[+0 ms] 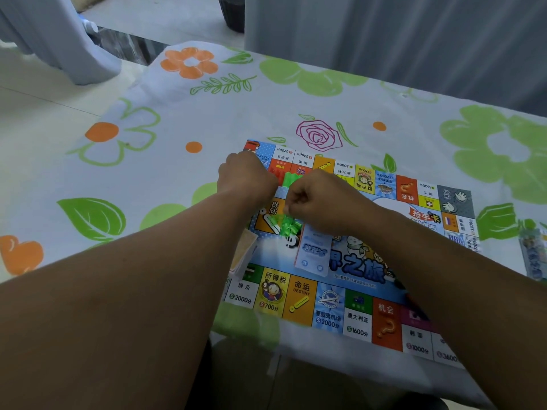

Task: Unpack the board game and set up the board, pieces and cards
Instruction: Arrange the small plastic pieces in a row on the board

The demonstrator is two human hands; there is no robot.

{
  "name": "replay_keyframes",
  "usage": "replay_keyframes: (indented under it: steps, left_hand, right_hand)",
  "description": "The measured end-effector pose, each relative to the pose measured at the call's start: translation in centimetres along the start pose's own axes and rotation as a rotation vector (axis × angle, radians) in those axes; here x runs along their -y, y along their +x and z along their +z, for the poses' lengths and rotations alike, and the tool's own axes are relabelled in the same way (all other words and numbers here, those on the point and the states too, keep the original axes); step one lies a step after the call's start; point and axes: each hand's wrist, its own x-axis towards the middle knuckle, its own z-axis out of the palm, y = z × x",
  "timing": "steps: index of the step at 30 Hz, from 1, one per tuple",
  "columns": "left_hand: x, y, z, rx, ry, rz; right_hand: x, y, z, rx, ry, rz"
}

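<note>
Left hand (247,179) and right hand (321,199): both curled, knuckles up, held close together over the board's (299,303) left half. Green pieces (291,180) are pinched between them; whether a clear wrap encloses these cannot be told. The left fingertips are hidden.

- Near: the board is laid flat and unfolded on the tabletop (207,113), its near edge just beside the tabletop's front edge. It is judged thin, light and easily slid on the cloth, so it is best pressed flat rather than lifted by a corner.
- On the board, below the hands: yellow cards (244,253) are stacked at the left margin and blue cards (313,253) towards the centre, the blue stack slightly splayed. Both are judged slippery and apt to fan out, so they are to be taken by the long edges.
- Mid: the green pieces are small, light, hard plastic and likely to scatter and bounce if released. A low grip over the board is advised.
- Far right: a printed packet (534,255) is seen at the frame edge, its contents unclear.
- Far: a grey curtain (384,39) hangs behind the tabletop.
</note>
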Motion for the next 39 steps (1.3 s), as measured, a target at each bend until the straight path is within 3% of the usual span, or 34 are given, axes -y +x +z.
replay_keyframes:
  steps: [6,12,21,27,39]
  left_hand:
    - [0.0,-0.1,-0.2,0.008,-0.017,-0.011]
    - [0.0,0.0,-0.2,0.011,-0.008,-0.011]
    - [0.0,0.1,-0.1,-0.004,0.002,-0.01]
    - [0.1,0.2,-0.1,0.006,-0.004,-0.01]
    - [0.0,0.0,-0.2,0.01,-0.005,-0.018]
  right_hand:
    - [-0.9,-0.5,-1.6,0.028,0.117,0.154]
    - [-2.8,-1.3,-2.1,0.069,0.062,0.304]
    - [-3.0,-1.8,-2.4,-0.148,-0.024,0.271]
    - [-2.9,-2.2,-1.8,-0.066,-0.104,0.252]
    - [-3.4,-0.9,-0.5,-0.27,-0.108,0.169]
